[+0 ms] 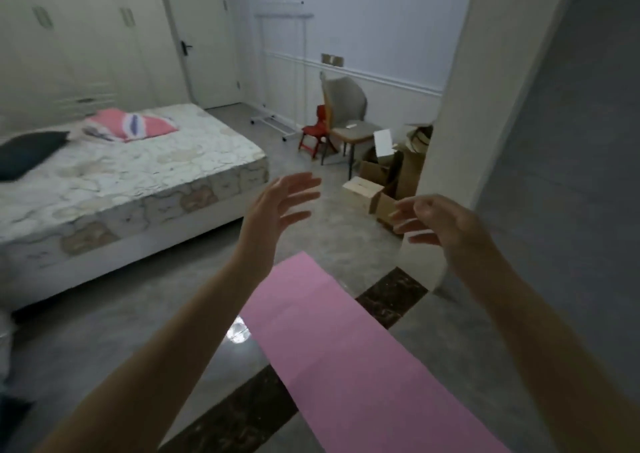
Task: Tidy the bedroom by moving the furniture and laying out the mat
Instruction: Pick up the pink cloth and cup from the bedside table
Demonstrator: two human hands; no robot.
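A flat pink foam mat (349,352) lies unrolled on the grey floor, running from the 5 o'clock corner up toward the centre. Above its far end, the left hand (277,206) is raised with fingers spread and straight, empty. At 3 o'clock from it, apart, the right hand (436,220) hangs with loosely curled fingers, gripping nothing. A bare patterned mattress bed (138,179) sits at 9 o'clock; a grey upholstered chair (346,113) stands at 1 o'clock, with brown cardboard boxes (377,175) just beside it.

Two chairs (346,113), one bed (138,175), one mat (346,348)
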